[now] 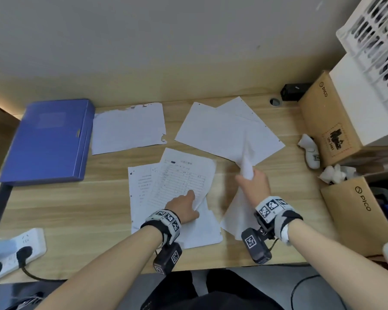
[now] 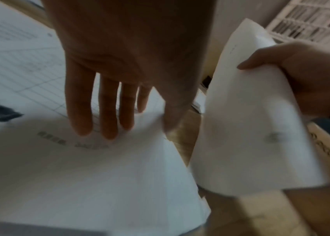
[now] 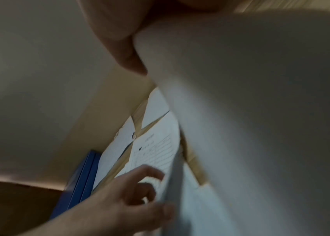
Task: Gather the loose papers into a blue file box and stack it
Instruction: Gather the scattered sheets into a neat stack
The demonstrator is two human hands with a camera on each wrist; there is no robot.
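The blue file box (image 1: 49, 139) lies closed at the desk's back left, also showing in the right wrist view (image 3: 83, 178). Loose white papers are spread over the desk: a torn sheet (image 1: 128, 128) beside the box, two overlapping sheets (image 1: 222, 128) farther right, and printed sheets (image 1: 179, 180) in the middle. My left hand (image 1: 184, 206) lies on the printed sheets (image 2: 39, 159), fingers (image 2: 107, 111) on top and thumb at the raised right edge, pinching it. My right hand (image 1: 255, 184) grips a curled white sheet (image 2: 251, 127) lifted off the desk.
Two PICO cardboard boxes (image 1: 336, 121) (image 1: 354, 213) and a white crate (image 1: 379, 36) crowd the right side. A white controller (image 1: 311, 153) and crumpled tissue (image 1: 336, 173) lie by them. A power strip (image 1: 11, 249) sits at the front left. Wall runs behind the desk.
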